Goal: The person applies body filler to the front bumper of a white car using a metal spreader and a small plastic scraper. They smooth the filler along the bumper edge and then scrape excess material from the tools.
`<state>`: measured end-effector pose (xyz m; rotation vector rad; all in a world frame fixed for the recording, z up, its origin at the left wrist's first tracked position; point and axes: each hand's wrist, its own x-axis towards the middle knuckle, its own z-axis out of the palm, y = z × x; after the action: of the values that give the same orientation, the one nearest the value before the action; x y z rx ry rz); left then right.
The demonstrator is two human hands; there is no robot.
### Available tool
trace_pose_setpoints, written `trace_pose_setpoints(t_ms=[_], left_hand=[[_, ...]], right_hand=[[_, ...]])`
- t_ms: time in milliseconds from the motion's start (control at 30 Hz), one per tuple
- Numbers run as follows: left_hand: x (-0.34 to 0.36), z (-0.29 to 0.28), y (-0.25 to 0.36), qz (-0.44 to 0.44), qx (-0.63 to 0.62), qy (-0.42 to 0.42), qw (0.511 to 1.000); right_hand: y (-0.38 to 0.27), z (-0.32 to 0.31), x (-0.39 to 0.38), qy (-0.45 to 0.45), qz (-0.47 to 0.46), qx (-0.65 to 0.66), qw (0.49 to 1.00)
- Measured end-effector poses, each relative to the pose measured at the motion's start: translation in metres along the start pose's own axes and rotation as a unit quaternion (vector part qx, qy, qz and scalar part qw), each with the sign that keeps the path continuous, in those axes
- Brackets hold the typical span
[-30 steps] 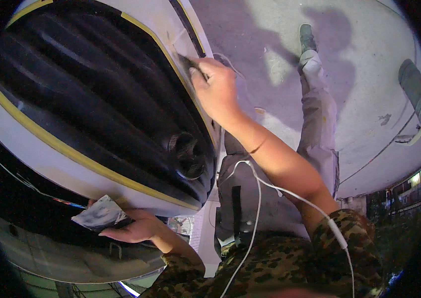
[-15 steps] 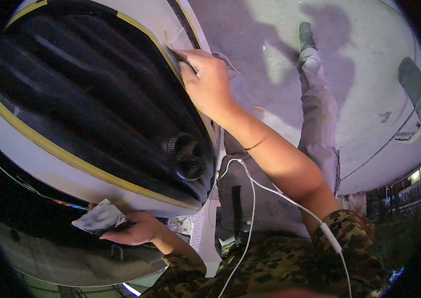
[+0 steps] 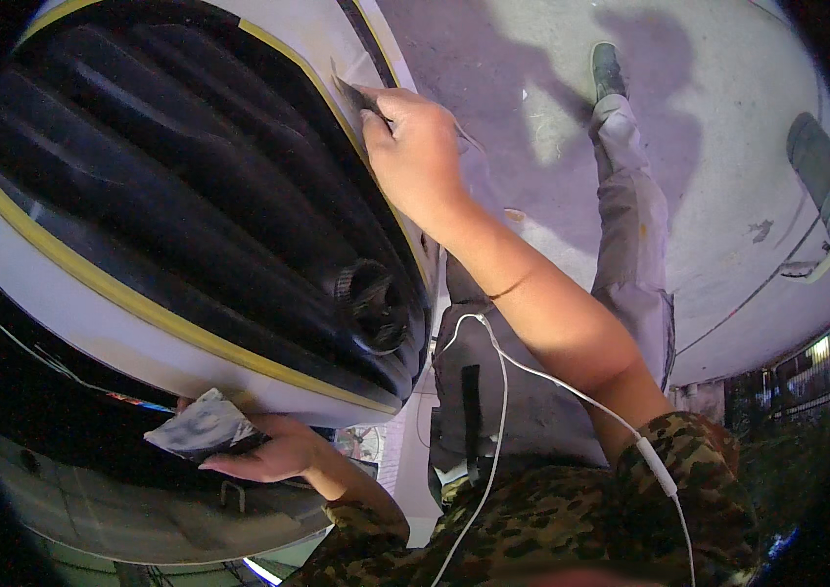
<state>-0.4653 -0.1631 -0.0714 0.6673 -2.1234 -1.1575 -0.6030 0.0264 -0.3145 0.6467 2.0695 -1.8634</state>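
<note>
The right hand (image 3: 415, 147) reaches far up the big white panel (image 3: 72, 284) with its black ribbed inset, fingers pinched on a small dark scraper (image 3: 351, 95) laid against the yellow trim (image 3: 298, 73). Near and left, the left hand (image 3: 268, 455) grips a crumpled grey rag (image 3: 202, 426) under the panel's lower edge.

White panel (image 3: 92, 338) with yellow trim line and black ribbed centre lay tilted across the left of view. Small dark abrasive piece (image 3: 354, 96) was pressed flat against its upper white edge, at the yellow line. Crumpled grey-white rag (image 3: 202, 427) sat bunched just under the panel's lower edge.
</note>
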Motion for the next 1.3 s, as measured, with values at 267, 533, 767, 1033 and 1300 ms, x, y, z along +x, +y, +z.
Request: trace_pose_setpoints(t_ms=[267, 533, 767, 1033, 1300], left_hand=[[-0.002, 0.0, 0.004, 0.179, 0.405, -0.099, 0.891], [0.003, 0.002, 0.006, 0.219, 0.512, -0.122, 0.822], [-0.003, 0.006, 0.005, 0.186, 0.462, -0.072, 0.864], [0.0, 0.01, 0.007, 0.202, 0.455, -0.149, 0.854], [-0.002, 0.009, 0.007, 0.038, 0.168, -0.08, 0.982]], right_hand=[[0.002, -0.002, -0.016, -0.024, -0.01, 0.023, 0.999], [0.015, -0.017, -0.021, 0.024, 0.039, 0.034, 0.998], [0.017, -0.009, -0.02, 0.008, 0.052, 0.052, 0.997], [0.017, -0.008, -0.019, -0.011, 0.04, 0.02, 0.999], [0.013, -0.003, -0.024, -0.008, 0.002, 0.017, 1.0]])
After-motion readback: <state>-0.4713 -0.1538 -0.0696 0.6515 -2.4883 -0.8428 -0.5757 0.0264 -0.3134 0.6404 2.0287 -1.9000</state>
